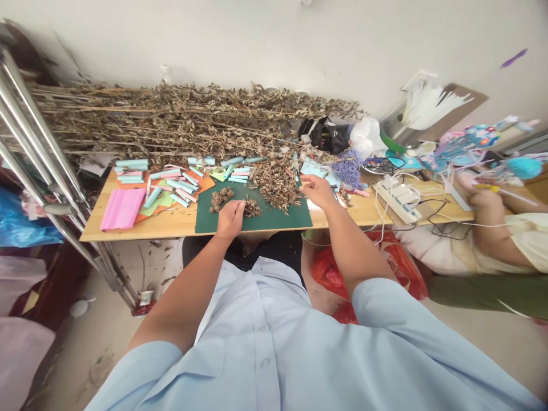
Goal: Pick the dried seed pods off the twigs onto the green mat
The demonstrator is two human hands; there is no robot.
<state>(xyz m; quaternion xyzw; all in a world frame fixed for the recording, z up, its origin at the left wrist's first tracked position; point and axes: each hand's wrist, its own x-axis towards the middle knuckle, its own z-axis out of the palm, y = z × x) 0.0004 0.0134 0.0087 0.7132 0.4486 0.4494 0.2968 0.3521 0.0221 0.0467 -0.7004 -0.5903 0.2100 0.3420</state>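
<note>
Head view, center of frame: left hand (231,218) sits low at the front of a green mat (282,222), fingers curled in, right beside a small leaf heap (252,207); can't tell if it grips any. Right hand (317,191) is right of center, fingers bent, thumb side toward the big pile of dried leaves (278,185); can't tell if anything is pinched. Big pile covers the mat's upper right; brown clumps (220,198) at its upper left. Likely kept apart so loose bits don't mix with clumps, with the mat square to the body for easy reach, probably sparing the wood.

Surface: wooden table (184,221) across mid-frame. Paper rolls (177,188), blue and pink, lie left of the mat, probably within left reach; pink paper (123,208) at far left. Dried stalks (171,120) run along the back, maybe to leave the front for hands. Purple yarn (347,169) and power strip (398,200) on the right.

Room: pale wall (257,40) on top, metal poles (38,114) upper left, red bag (329,274) below table, co-worker's hand (488,202) at right edge.
</note>
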